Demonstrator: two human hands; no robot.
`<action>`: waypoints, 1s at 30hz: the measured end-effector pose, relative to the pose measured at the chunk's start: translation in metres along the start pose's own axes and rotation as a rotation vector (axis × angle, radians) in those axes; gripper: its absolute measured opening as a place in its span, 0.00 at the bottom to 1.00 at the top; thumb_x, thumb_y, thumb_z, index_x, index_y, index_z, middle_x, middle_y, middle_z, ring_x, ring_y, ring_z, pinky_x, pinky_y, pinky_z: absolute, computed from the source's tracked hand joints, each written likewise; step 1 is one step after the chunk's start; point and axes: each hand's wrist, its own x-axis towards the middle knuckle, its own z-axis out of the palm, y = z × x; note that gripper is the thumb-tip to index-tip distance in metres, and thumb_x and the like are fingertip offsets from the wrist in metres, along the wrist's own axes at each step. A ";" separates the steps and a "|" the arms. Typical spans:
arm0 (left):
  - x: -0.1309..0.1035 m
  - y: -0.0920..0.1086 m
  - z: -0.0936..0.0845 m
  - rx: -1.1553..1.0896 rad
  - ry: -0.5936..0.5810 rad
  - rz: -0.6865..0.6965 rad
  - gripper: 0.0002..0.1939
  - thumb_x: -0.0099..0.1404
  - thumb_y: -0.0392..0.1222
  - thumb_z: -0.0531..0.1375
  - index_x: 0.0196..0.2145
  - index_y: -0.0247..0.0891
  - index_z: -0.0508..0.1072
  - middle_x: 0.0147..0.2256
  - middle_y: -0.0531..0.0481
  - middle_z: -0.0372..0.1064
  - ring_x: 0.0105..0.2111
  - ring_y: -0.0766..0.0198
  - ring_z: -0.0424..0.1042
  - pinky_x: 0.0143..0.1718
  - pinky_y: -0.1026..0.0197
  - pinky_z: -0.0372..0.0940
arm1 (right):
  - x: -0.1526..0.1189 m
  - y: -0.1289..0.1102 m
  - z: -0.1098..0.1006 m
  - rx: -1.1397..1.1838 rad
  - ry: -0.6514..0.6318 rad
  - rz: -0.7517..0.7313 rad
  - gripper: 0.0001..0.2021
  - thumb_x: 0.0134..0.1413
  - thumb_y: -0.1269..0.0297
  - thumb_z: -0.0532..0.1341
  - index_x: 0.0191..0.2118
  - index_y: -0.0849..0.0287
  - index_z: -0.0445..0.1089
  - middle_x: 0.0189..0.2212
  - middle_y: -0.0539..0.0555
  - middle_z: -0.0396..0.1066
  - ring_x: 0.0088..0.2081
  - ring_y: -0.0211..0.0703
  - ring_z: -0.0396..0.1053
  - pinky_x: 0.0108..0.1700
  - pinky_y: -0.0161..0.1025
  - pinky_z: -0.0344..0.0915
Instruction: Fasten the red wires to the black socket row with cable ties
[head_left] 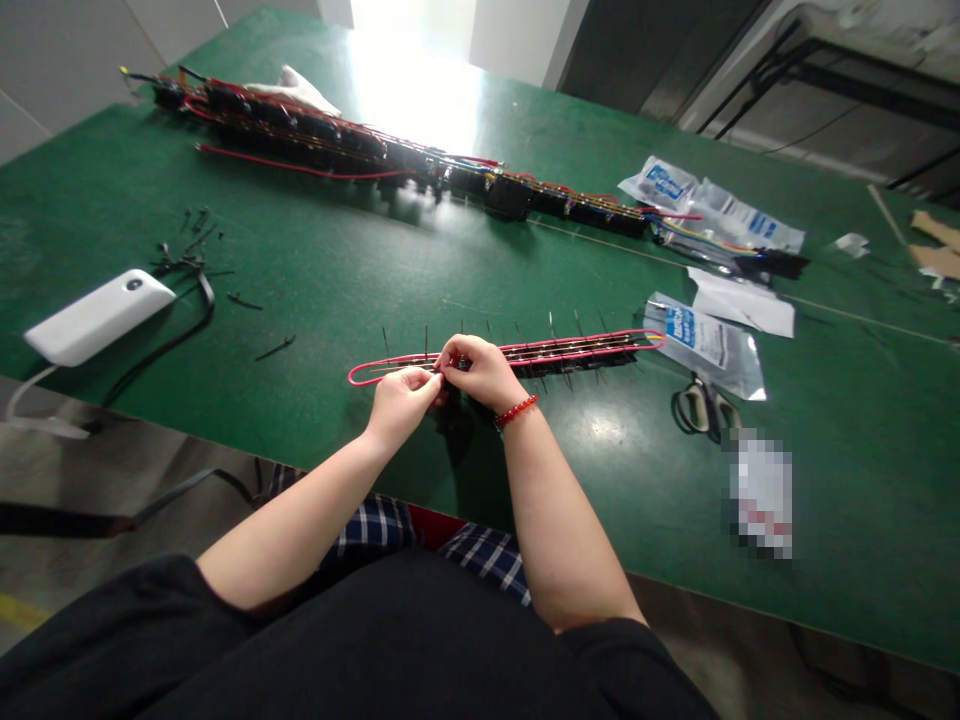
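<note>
My left hand (405, 400) and my right hand (476, 370) meet at the near side of a long, narrow wired strip (577, 350). Thumb and fingers are pinched together on both hands. Something small and dark shows at the fingertips, too hidden to name. A red wire (365, 376) runs along the strip and loops out at both ends. Thin black cable ties (427, 338) stand up from it at intervals, and more tails stick out on its near side right of my hands.
A longer wired assembly (360, 150) stretches across the back of the green table (315, 260). A white device (101, 315) and loose black ties (195, 262) lie at left. Scissors (703, 408), plastic bags (709, 345), white paper (742, 302) and a blurred-out packet (763, 495) are at right.
</note>
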 end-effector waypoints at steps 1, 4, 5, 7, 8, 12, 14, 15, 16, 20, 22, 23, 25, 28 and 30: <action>0.000 0.000 0.000 0.006 0.003 0.002 0.13 0.61 0.50 0.64 0.27 0.37 0.79 0.24 0.50 0.77 0.26 0.61 0.77 0.32 0.62 0.70 | 0.000 0.000 0.000 0.000 0.001 -0.002 0.04 0.49 0.72 0.61 0.30 0.56 0.71 0.29 0.49 0.71 0.35 0.40 0.67 0.39 0.36 0.62; -0.001 0.002 0.001 0.013 0.011 0.001 0.13 0.61 0.49 0.63 0.27 0.37 0.78 0.25 0.51 0.78 0.26 0.62 0.77 0.32 0.62 0.69 | 0.000 0.000 0.000 0.005 0.000 -0.018 0.04 0.49 0.72 0.61 0.29 0.56 0.71 0.29 0.49 0.71 0.35 0.40 0.67 0.39 0.36 0.62; -0.002 0.002 0.001 0.017 0.015 0.002 0.13 0.61 0.49 0.63 0.28 0.38 0.78 0.25 0.51 0.78 0.26 0.62 0.77 0.32 0.63 0.69 | 0.000 0.000 0.000 0.006 0.000 -0.022 0.04 0.49 0.73 0.61 0.29 0.56 0.71 0.29 0.49 0.71 0.35 0.40 0.67 0.39 0.36 0.62; -0.002 0.003 0.002 0.037 0.024 0.009 0.12 0.61 0.49 0.63 0.28 0.38 0.79 0.26 0.51 0.78 0.27 0.62 0.77 0.32 0.63 0.69 | 0.000 0.001 0.000 0.008 0.001 -0.021 0.04 0.49 0.73 0.61 0.29 0.56 0.70 0.29 0.49 0.72 0.35 0.39 0.67 0.39 0.36 0.62; -0.003 0.003 0.002 0.054 0.031 0.018 0.12 0.61 0.49 0.63 0.29 0.38 0.79 0.26 0.51 0.78 0.27 0.62 0.78 0.32 0.63 0.69 | 0.000 0.001 0.000 0.010 0.002 -0.019 0.04 0.49 0.73 0.61 0.29 0.56 0.70 0.29 0.49 0.71 0.35 0.39 0.67 0.39 0.36 0.62; -0.005 0.002 0.002 0.137 0.064 0.078 0.11 0.63 0.48 0.62 0.28 0.40 0.78 0.26 0.52 0.78 0.27 0.62 0.77 0.32 0.63 0.68 | 0.000 0.001 0.000 0.021 0.000 -0.012 0.04 0.49 0.73 0.61 0.29 0.56 0.71 0.29 0.49 0.71 0.35 0.40 0.67 0.39 0.36 0.62; -0.006 0.002 0.002 0.175 0.072 0.107 0.11 0.63 0.48 0.62 0.28 0.40 0.77 0.26 0.53 0.78 0.27 0.62 0.77 0.32 0.63 0.68 | 0.001 0.000 0.000 0.022 -0.002 -0.006 0.04 0.49 0.72 0.61 0.29 0.56 0.71 0.29 0.49 0.71 0.34 0.39 0.66 0.39 0.36 0.61; -0.007 0.002 0.002 0.187 0.074 0.118 0.11 0.64 0.48 0.61 0.28 0.40 0.77 0.26 0.53 0.78 0.27 0.62 0.77 0.32 0.63 0.68 | 0.001 0.000 -0.001 0.021 -0.002 -0.005 0.04 0.49 0.72 0.61 0.29 0.57 0.71 0.29 0.49 0.71 0.34 0.39 0.66 0.39 0.36 0.61; -0.007 0.002 0.002 0.195 0.074 0.125 0.11 0.64 0.48 0.61 0.28 0.40 0.77 0.26 0.53 0.78 0.27 0.62 0.77 0.32 0.63 0.68 | 0.001 0.000 -0.001 0.021 -0.002 -0.004 0.03 0.49 0.72 0.61 0.29 0.57 0.71 0.29 0.49 0.71 0.34 0.39 0.66 0.38 0.36 0.61; -0.008 0.003 0.002 0.191 0.072 0.129 0.11 0.64 0.47 0.61 0.28 0.40 0.77 0.27 0.53 0.78 0.28 0.62 0.78 0.32 0.62 0.68 | 0.000 0.000 -0.001 0.018 0.001 -0.004 0.03 0.49 0.71 0.61 0.29 0.57 0.71 0.29 0.49 0.71 0.34 0.39 0.66 0.38 0.36 0.61; -0.008 0.003 0.002 0.178 0.071 0.126 0.11 0.64 0.48 0.61 0.28 0.40 0.77 0.26 0.53 0.78 0.27 0.61 0.78 0.32 0.62 0.69 | 0.000 -0.001 -0.001 0.017 0.003 -0.004 0.03 0.49 0.71 0.61 0.29 0.57 0.71 0.29 0.49 0.71 0.34 0.40 0.66 0.38 0.36 0.61; -0.007 0.003 0.002 0.172 0.072 0.124 0.11 0.64 0.48 0.61 0.28 0.40 0.77 0.26 0.53 0.78 0.27 0.61 0.78 0.31 0.62 0.69 | 0.000 -0.001 -0.001 0.018 0.004 -0.005 0.03 0.49 0.71 0.61 0.29 0.57 0.71 0.29 0.49 0.71 0.34 0.40 0.66 0.38 0.36 0.61; -0.007 0.003 0.002 0.164 0.073 0.121 0.11 0.64 0.48 0.61 0.29 0.40 0.77 0.26 0.53 0.78 0.28 0.61 0.78 0.31 0.62 0.69 | 0.000 -0.001 -0.001 0.022 0.005 -0.010 0.03 0.49 0.71 0.61 0.29 0.57 0.71 0.29 0.49 0.71 0.34 0.39 0.66 0.38 0.36 0.61; -0.007 0.002 0.002 0.173 0.078 0.123 0.11 0.64 0.48 0.61 0.29 0.40 0.78 0.27 0.52 0.78 0.28 0.61 0.78 0.32 0.62 0.68 | 0.000 0.000 0.000 0.031 0.007 -0.017 0.03 0.49 0.72 0.61 0.29 0.57 0.71 0.28 0.49 0.71 0.34 0.39 0.66 0.38 0.36 0.61; -0.007 0.001 0.002 0.195 0.087 0.140 0.11 0.64 0.48 0.61 0.29 0.40 0.78 0.27 0.53 0.78 0.28 0.62 0.77 0.32 0.62 0.68 | 0.000 0.000 0.000 0.036 0.010 -0.019 0.03 0.49 0.72 0.61 0.28 0.57 0.71 0.28 0.49 0.71 0.33 0.39 0.66 0.38 0.36 0.61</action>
